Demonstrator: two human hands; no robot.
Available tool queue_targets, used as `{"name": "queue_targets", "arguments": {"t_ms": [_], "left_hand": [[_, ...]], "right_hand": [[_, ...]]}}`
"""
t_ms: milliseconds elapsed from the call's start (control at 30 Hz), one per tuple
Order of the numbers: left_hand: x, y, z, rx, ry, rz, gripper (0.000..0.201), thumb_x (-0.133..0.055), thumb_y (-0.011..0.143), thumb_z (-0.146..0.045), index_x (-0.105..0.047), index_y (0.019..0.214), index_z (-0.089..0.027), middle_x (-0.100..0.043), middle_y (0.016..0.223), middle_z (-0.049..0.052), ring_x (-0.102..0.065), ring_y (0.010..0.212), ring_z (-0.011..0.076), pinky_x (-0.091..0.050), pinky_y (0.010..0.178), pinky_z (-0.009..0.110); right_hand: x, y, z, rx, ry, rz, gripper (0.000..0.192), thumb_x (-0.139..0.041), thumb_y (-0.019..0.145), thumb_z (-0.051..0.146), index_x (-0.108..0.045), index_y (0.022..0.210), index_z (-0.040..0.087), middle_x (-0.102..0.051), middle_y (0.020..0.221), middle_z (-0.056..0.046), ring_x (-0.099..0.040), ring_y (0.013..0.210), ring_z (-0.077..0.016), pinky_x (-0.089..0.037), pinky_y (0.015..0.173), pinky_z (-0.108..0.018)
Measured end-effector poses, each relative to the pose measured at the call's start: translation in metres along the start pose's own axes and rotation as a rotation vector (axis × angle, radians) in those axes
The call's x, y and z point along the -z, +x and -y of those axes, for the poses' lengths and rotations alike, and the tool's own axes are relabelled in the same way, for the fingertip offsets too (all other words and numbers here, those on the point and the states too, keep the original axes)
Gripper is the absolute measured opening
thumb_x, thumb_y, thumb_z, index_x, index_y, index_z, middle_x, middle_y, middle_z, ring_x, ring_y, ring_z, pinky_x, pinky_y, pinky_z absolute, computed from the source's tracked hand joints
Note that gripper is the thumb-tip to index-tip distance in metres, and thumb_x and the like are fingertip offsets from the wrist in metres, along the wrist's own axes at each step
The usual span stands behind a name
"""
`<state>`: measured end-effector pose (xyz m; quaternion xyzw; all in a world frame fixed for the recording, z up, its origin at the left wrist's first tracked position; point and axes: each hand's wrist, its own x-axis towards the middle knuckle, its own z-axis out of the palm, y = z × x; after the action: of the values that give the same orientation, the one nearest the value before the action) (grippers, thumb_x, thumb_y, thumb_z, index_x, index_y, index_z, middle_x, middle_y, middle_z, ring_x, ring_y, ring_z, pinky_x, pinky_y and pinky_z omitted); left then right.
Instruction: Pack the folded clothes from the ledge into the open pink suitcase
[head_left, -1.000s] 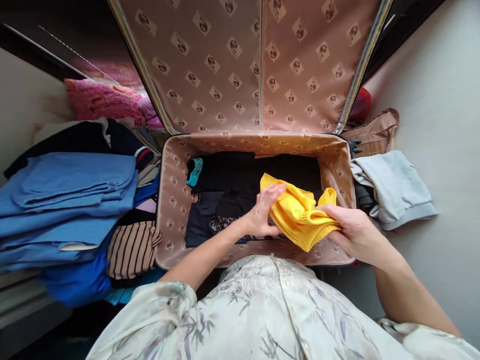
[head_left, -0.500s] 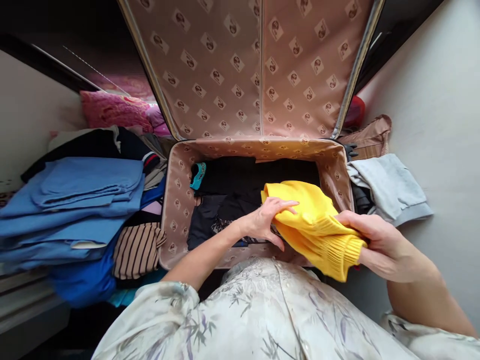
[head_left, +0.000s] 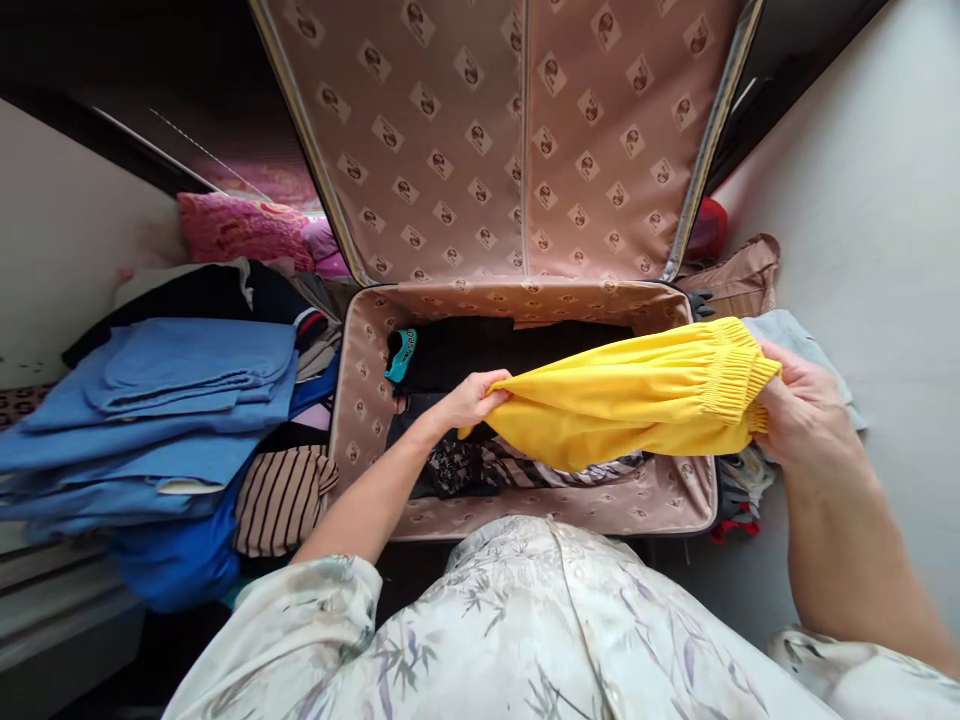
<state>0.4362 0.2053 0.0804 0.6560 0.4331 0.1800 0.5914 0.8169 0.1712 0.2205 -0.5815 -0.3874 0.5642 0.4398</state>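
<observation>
A yellow knitted garment (head_left: 615,400) with a ribbed edge is stretched sideways between my two hands, above the suitcase (head_left: 525,520). My left hand (head_left: 477,398) is closed on its narrow, gathered end. The ribbed end is gripped by my right hand (head_left: 802,400), beyond the suitcase's right side. Under the garment, dark folded clothes (head_left: 472,350) lie in the suitcase, with a black-and-white patterned piece (head_left: 517,467) near the front. A turquoise band with lettering (head_left: 403,355) shows at the left. The garment hides part of the contents.
The patterned suitcase lid (head_left: 487,130) stands raised behind. Blue folded cloth (head_left: 187,380) and a striped garment (head_left: 281,500) are piled on the left, with a pink cushion (head_left: 240,230) behind. On the right are a light grey garment (head_left: 795,335), brown cloth (head_left: 739,280) and the wall (head_left: 885,200).
The yellow garment went from bunched to pulled out lengthwise. My left hand has moved left and closed on one end. My right hand has moved up and right with the ribbed end.
</observation>
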Motion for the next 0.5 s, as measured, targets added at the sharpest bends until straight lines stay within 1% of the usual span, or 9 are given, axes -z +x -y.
{"name": "queue_targets", "arguments": {"t_ms": [67, 167, 233, 267, 333, 367, 433, 467, 500], "left_hand": [[0.022, -0.003, -0.002, 0.035, 0.055, 0.01, 0.043, -0.065, 0.085, -0.059, -0.066, 0.087, -0.016, -0.059, 0.075, -0.002, -0.051, 0.068, 0.0121, -0.041, 0.062, 0.021], [0.047, -0.003, 0.003, 0.085, 0.149, 0.108, 0.048, -0.076, 0.074, -0.061, -0.072, 0.092, -0.017, -0.065, 0.075, -0.002, -0.057, 0.069, 0.0154, -0.044, 0.065, 0.024], [0.056, 0.0, 0.008, 0.089, 0.328, 0.173, 0.033, -0.078, 0.074, -0.049, -0.074, 0.084, -0.018, -0.063, 0.068, -0.003, -0.058, 0.066, 0.0159, -0.045, 0.066, 0.025], [0.058, 0.003, 0.009, 0.065, 0.431, 0.178, 0.023, -0.076, 0.076, -0.041, -0.073, 0.079, -0.019, -0.062, 0.067, -0.002, -0.059, 0.066, 0.0159, -0.045, 0.066, 0.025], [0.059, 0.011, 0.008, -0.031, 0.585, 0.11, 0.011, -0.067, 0.08, -0.028, -0.074, 0.079, -0.02, -0.064, 0.072, 0.0, -0.062, 0.07, 0.017, -0.045, 0.068, 0.026], [0.058, 0.015, 0.005, -0.094, 0.627, 0.04, 0.014, -0.062, 0.082, -0.025, -0.075, 0.084, -0.021, -0.067, 0.078, 0.001, -0.064, 0.074, 0.0179, -0.046, 0.07, 0.027], [0.056, 0.026, -0.006, -0.223, 0.667, -0.129, 0.024, -0.053, 0.087, -0.022, -0.076, 0.096, -0.022, -0.069, 0.087, 0.004, -0.065, 0.08, 0.0196, -0.049, 0.074, 0.029], [0.056, 0.032, -0.013, -0.288, 0.676, -0.215, 0.028, -0.05, 0.09, -0.022, -0.076, 0.101, -0.022, -0.069, 0.09, 0.006, -0.065, 0.083, 0.0206, -0.05, 0.076, 0.031], [0.055, 0.038, -0.022, -0.357, 0.681, -0.298, 0.03, -0.049, 0.093, -0.023, -0.076, 0.105, -0.022, -0.069, 0.092, 0.007, -0.065, 0.085, 0.0216, -0.051, 0.079, 0.033]], "right_hand": [[0.006, -0.003, -0.015, -0.036, 0.0, 0.004, 0.044, -0.084, 0.08, 0.054, -0.074, 0.114, 0.026, -0.079, 0.111, -0.008, -0.078, 0.095, -0.0255, -0.066, 0.085, -0.036], [0.017, -0.008, -0.041, -0.13, -0.019, -0.012, 0.043, -0.085, 0.079, 0.049, -0.073, 0.114, 0.026, -0.079, 0.111, -0.007, -0.078, 0.098, -0.0254, -0.066, 0.085, -0.036], [0.024, -0.011, -0.058, -0.152, -0.064, -0.025, 0.045, -0.089, 0.074, 0.041, -0.073, 0.114, 0.026, -0.079, 0.111, -0.005, -0.077, 0.099, -0.0247, -0.066, 0.086, -0.035], [0.026, -0.012, -0.064, -0.141, -0.093, -0.035, 0.048, -0.092, 0.07, 0.036, -0.072, 0.113, 0.026, -0.079, 0.111, -0.004, -0.077, 0.1, -0.0246, -0.066, 0.087, -0.035], [0.029, -0.011, -0.07, -0.08, -0.131, -0.077, 0.053, -0.094, 0.065, 0.031, -0.072, 0.113, 0.026, -0.079, 0.11, -0.004, -0.076, 0.102, -0.0253, -0.065, 0.088, -0.036], [0.03, -0.01, -0.07, -0.024, -0.137, -0.121, 0.053, -0.094, 0.064, 0.031, -0.072, 0.113, 0.025, -0.079, 0.111, -0.004, -0.075, 0.104, -0.0261, -0.065, 0.09, -0.038], [0.034, -0.011, -0.063, 0.162, -0.141, -0.282, 0.048, -0.091, 0.069, 0.036, -0.072, 0.113, 0.028, -0.077, 0.118, -0.005, -0.073, 0.111, -0.0283, -0.062, 0.096, -0.044], [0.039, -0.014, -0.057, 0.261, -0.164, -0.351, 0.045, -0.087, 0.073, 0.041, -0.072, 0.114, 0.031, -0.074, 0.125, -0.005, -0.07, 0.118, -0.0295, -0.059, 0.101, -0.047], [0.044, -0.021, -0.049, 0.33, -0.224, -0.374, 0.043, -0.082, 0.078, 0.048, -0.07, 0.118, 0.035, -0.071, 0.132, -0.003, -0.065, 0.126, -0.0306, -0.055, 0.106, -0.05]]}}
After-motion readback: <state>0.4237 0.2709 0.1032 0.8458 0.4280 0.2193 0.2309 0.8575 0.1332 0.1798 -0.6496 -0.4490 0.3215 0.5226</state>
